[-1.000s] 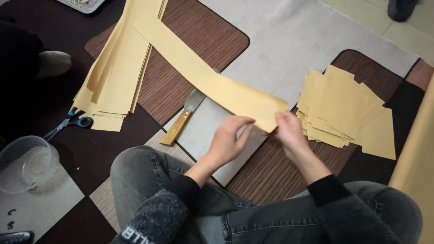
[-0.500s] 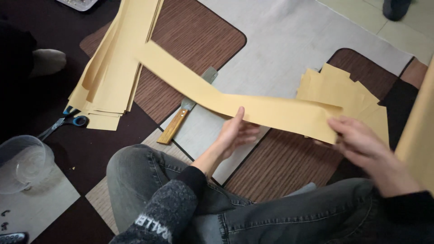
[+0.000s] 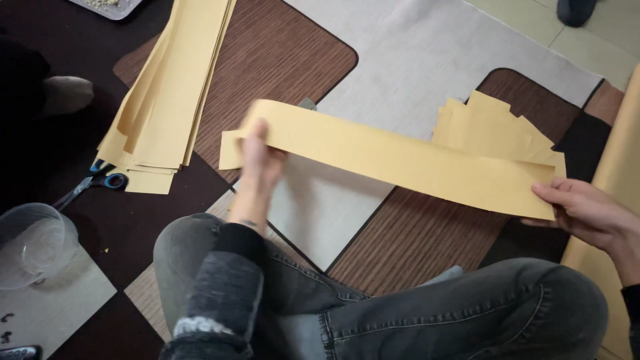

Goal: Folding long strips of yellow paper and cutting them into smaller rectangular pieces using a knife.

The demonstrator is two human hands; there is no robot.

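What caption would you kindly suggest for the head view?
Two hands, left and right, stretch a yellow paper strip above a patterned floor mat.

We hold a long strip of tan paper [image 3: 400, 160] stretched across our lap, our left hand [image 3: 259, 160] gripping it near its left end and our right hand [image 3: 587, 213] pinching its right end. A stack of long tan strips [image 3: 170, 100] lies to the left on the brown mat [image 3: 280, 60], with blue-handled scissors [image 3: 93, 183] just beside its lower end and a clear plastic cup [image 3: 30, 243] nearer us. A pile of shorter cut sheets [image 3: 490, 127] lies behind the strip's right part.
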